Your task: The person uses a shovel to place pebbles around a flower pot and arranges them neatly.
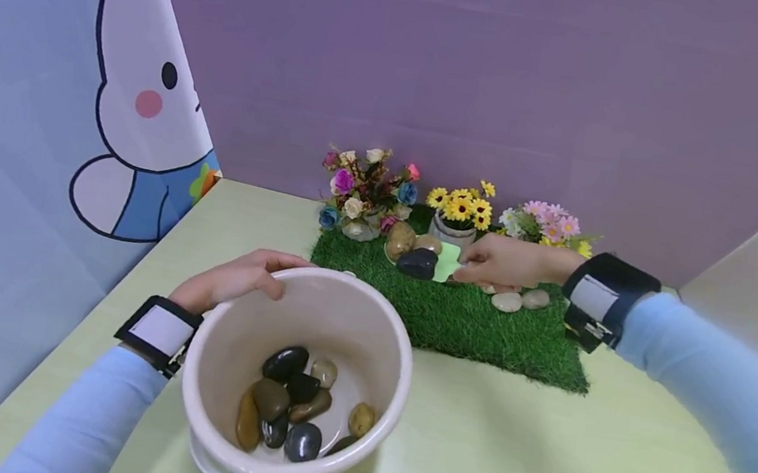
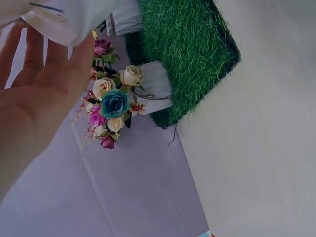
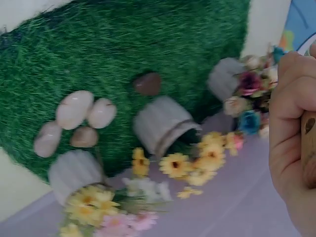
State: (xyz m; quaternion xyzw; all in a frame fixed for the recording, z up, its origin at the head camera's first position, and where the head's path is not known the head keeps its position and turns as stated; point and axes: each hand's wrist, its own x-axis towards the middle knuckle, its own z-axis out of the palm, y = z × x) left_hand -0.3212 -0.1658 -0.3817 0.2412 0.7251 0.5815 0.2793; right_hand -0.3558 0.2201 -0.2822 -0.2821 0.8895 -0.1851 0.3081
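Note:
A white bucket [image 1: 397, 375] stands tilted on the table, with several black, brown and tan stones [image 1: 271, 400] on its floor. My left hand [image 1: 240, 278] grips its far left rim, thumb inside and fingers along the outside. Over the artificial grass mat [image 1: 502, 341], my right hand [image 1: 501, 261] holds a small green trowel [image 1: 448, 262] by its wooden handle [image 3: 308, 148]. A black stone [image 1: 417, 264], a brown stone [image 1: 401, 239] and a tan stone [image 1: 429, 243] lie on or right at its blade, which the black one partly hides.
Along the mat's back edge stand three pots of artificial flowers: mixed roses [image 1: 354, 205], yellow daisies [image 1: 462, 207] and pink daisies [image 1: 555, 221]. Pale stones [image 3: 74, 109] and a reddish-brown stone [image 3: 148, 84] lie on the grass. A purple backdrop [image 1: 480, 66] rises behind the table [image 1: 500, 460].

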